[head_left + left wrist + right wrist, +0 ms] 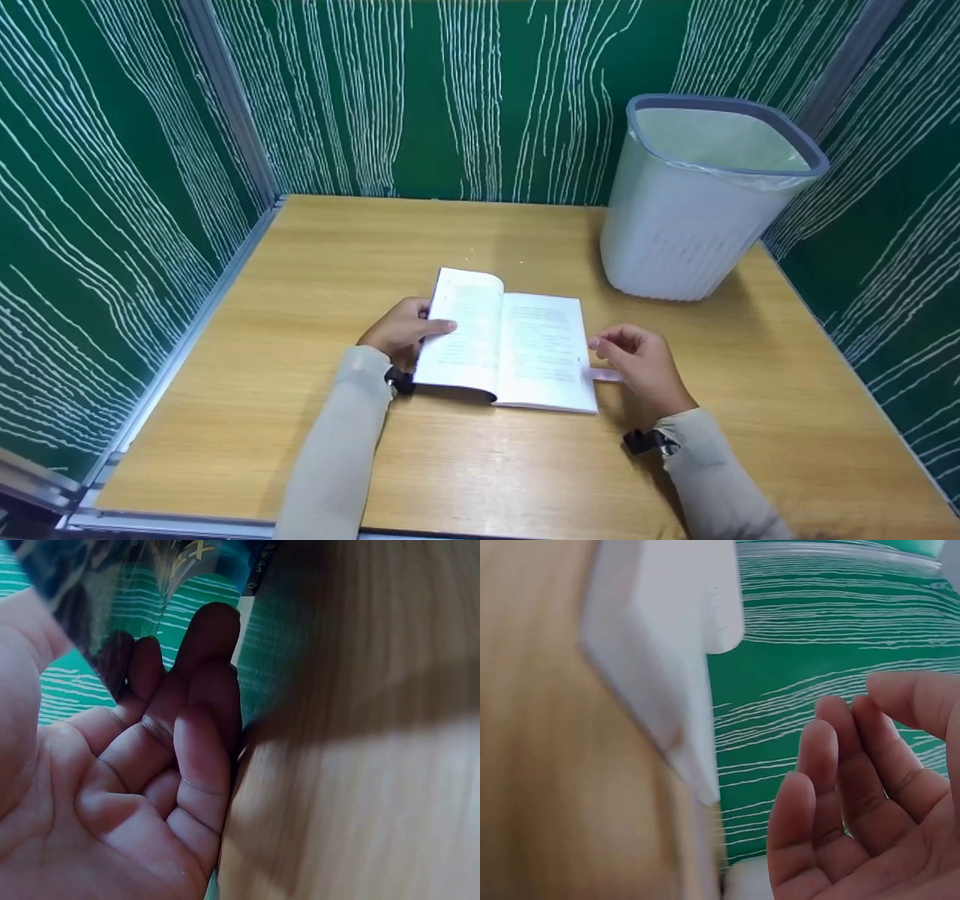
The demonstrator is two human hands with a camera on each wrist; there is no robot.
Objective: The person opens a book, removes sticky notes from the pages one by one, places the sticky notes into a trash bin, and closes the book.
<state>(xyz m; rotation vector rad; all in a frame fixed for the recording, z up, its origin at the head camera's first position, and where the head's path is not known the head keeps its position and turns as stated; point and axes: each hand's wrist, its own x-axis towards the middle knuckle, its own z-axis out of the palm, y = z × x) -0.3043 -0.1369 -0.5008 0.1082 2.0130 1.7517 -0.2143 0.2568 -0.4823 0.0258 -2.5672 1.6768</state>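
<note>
An open book point(544, 345) lies on the wooden table, its left-hand pages lifted a little. My left hand point(405, 328) grips the book's left edge, thumb on the printed page and fingers underneath; the dark, glossy cover point(82, 600) shows above those fingers in the left wrist view. From the right-hand page a pale strip, perhaps a bookmark point(606, 375), sticks out past the edge. My right hand point(641, 364) is just beside that edge, fingers loosely bent and holding nothing. In the right wrist view, a white rounded end point(726, 619) juts out from the book, apart from the fingertips.
A white bin point(675, 225) with a grey rim and a clear liner stands at the back right of the table point(315, 262). Green panels point(420, 97) with white wavy lines enclose the back and both sides. A few tiny specks lie behind the book.
</note>
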